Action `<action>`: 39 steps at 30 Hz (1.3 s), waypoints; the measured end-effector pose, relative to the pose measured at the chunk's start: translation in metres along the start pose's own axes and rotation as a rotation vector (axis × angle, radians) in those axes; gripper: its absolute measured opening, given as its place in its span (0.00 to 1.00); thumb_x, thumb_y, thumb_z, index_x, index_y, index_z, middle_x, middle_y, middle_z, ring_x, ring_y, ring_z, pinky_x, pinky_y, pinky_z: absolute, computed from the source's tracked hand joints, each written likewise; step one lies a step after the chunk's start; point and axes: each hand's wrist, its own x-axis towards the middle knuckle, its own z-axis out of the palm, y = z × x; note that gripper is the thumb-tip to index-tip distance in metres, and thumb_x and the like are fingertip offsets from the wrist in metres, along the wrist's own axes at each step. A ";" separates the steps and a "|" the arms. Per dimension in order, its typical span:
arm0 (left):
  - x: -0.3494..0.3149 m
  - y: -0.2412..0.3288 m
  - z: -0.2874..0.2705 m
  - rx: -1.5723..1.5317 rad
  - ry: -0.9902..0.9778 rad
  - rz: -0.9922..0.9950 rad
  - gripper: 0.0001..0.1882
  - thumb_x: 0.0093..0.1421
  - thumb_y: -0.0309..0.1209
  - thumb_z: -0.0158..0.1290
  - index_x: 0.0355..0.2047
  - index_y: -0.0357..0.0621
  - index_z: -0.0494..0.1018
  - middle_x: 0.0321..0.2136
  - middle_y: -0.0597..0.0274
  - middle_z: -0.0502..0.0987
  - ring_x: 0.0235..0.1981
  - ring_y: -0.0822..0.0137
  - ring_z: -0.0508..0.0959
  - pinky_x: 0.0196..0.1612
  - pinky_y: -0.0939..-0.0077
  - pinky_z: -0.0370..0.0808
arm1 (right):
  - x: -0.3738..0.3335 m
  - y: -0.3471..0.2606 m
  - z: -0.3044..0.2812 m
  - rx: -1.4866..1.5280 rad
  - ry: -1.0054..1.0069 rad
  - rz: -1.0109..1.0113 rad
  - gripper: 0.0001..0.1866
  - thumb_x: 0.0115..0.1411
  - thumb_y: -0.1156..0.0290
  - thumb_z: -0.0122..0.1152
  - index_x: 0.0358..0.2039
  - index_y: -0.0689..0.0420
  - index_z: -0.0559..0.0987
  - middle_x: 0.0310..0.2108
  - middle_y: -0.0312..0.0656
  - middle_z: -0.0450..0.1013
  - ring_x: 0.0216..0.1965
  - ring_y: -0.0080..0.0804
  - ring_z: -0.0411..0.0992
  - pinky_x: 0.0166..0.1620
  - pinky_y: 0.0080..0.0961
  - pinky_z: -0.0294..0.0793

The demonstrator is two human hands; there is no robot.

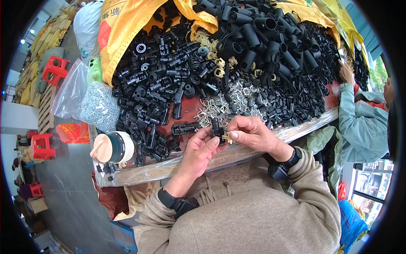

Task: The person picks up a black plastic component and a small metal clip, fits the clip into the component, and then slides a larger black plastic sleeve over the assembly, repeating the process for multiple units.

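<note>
Close to the table's front edge, my left hand (198, 151) is closed around a black cylindrical plastic part (217, 126), which stands roughly upright between thumb and fingers. Thumb and forefinger of my right hand (256, 134) pinch a small cream plastic clip (229, 138) right beside that part; whether the two touch is hard to tell. Just beyond my hands lies a heap of silvery metal clips (237, 98) mixed with small black pieces. To the left spreads a pile of similar black assembled parts (163, 80).
Black tubes (264, 40) are heaped at the back. Yellow woven sacks (127, 29) border the pile. A white-and-green flask (120, 147) stands at the left front beside a bag of small metal pieces (100, 106). At the right, a co-worker's sleeve (361, 125) reaches over the table.
</note>
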 end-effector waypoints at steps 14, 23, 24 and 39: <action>0.001 0.003 -0.002 0.080 0.005 -0.089 0.13 0.53 0.29 0.52 0.38 0.37 0.67 0.33 0.64 0.73 0.32 0.76 0.73 0.36 0.79 0.73 | 0.008 0.000 0.008 -0.248 0.065 0.040 0.12 0.53 0.65 0.56 0.28 0.60 0.67 0.16 0.33 0.65 0.19 0.15 0.60 0.22 0.15 0.60; 0.001 0.006 0.007 0.222 0.006 -0.093 0.17 0.53 0.32 0.52 0.41 0.38 0.64 0.33 0.61 0.73 0.33 0.72 0.74 0.34 0.81 0.72 | 0.001 0.016 0.000 0.047 0.003 0.084 0.13 0.50 0.66 0.59 0.28 0.59 0.66 0.14 0.35 0.63 0.16 0.18 0.60 0.20 0.17 0.60; 0.000 0.007 0.006 0.182 0.022 -0.090 0.17 0.54 0.32 0.51 0.41 0.38 0.64 0.33 0.60 0.73 0.33 0.72 0.74 0.34 0.82 0.72 | 0.003 0.009 -0.006 -0.195 0.050 0.058 0.13 0.50 0.66 0.59 0.28 0.59 0.66 0.14 0.36 0.63 0.17 0.21 0.62 0.21 0.18 0.61; 0.000 0.008 0.004 0.200 0.038 -0.097 0.15 0.55 0.32 0.50 0.41 0.39 0.65 0.34 0.58 0.73 0.30 0.71 0.76 0.30 0.83 0.73 | 0.021 0.023 -0.032 -1.231 0.253 -0.101 0.12 0.47 0.64 0.58 0.26 0.58 0.70 0.22 0.42 0.67 0.22 0.41 0.69 0.23 0.32 0.66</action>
